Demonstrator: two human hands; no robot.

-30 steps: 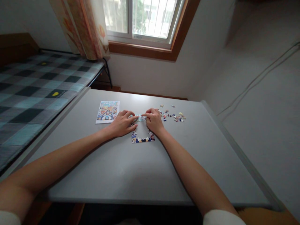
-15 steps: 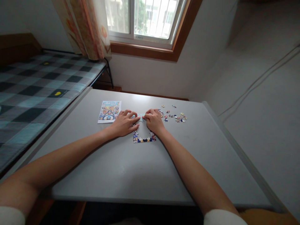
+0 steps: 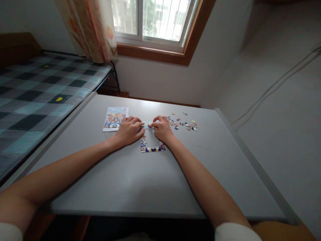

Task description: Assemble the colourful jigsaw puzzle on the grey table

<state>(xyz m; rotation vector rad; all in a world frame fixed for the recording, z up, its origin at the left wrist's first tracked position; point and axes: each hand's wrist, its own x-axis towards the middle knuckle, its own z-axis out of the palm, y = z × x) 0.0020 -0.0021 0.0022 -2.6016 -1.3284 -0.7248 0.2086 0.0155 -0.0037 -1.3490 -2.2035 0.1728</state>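
A partly joined jigsaw puzzle [image 3: 153,150] lies flat on the table. Its pieces form a rectangular border around a bare middle. My left hand [image 3: 129,130] rests at the upper left of this border, its fingers apart and their tips touching the edge pieces. At the top edge, my right hand [image 3: 163,129] has thumb and fingers closed together on a puzzle piece, which the fingers largely cover. To the right of that hand lie several loose puzzle pieces [image 3: 192,126]. Left of my left hand is a printed reference picture [image 3: 114,120] with bright cartoon figures.
The light grey table [image 3: 120,180] runs from near my body toward the window [image 3: 163,21]. A bed with a checked cover [image 3: 60,82] stands along the left, beside a floral curtain [image 3: 92,33]. A cable [image 3: 271,88] hangs along the right wall.
My left hand has drawn slightly left, and its spread fingers have come closer together. My right hand stays at the puzzle's top edge. The whole view has shifted slightly.
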